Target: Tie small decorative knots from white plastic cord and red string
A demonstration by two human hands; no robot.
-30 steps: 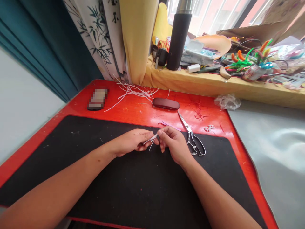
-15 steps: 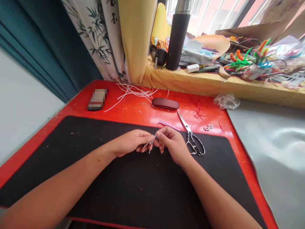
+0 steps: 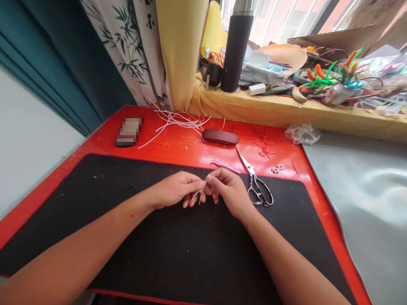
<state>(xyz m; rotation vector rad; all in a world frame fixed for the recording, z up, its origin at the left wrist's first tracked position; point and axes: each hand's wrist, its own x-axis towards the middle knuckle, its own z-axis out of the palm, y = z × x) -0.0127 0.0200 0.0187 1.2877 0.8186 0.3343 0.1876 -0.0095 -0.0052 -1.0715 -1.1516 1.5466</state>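
A small piece of white cord (image 3: 201,194) is pinched between my two hands, its loose ends pointing down toward the mat. My left hand (image 3: 179,188) grips it between thumb and forefinger, the other fingers curled beneath. From the right, my right hand (image 3: 229,189) holds the same cord at its upper end, thumb against bent fingers. Both hands are above the black mat (image 3: 178,254), fingertips nearly touching. Part of the cord is hidden by the fingers. Scissors (image 3: 253,180) lie just right of my right hand, and purple tweezers (image 3: 225,167) lie behind it.
Beyond the mat on the red table (image 3: 178,142) are a phone-like blurred object (image 3: 129,132), long white cords (image 3: 182,120), a dark red case (image 3: 220,137), red threads (image 3: 263,145) and small beads (image 3: 278,169). A black thermos (image 3: 237,53) stands on the cluttered sill.
The fingertips have drawn slightly closer together over the cord, and less of it shows between them. Everything on the table stays put.
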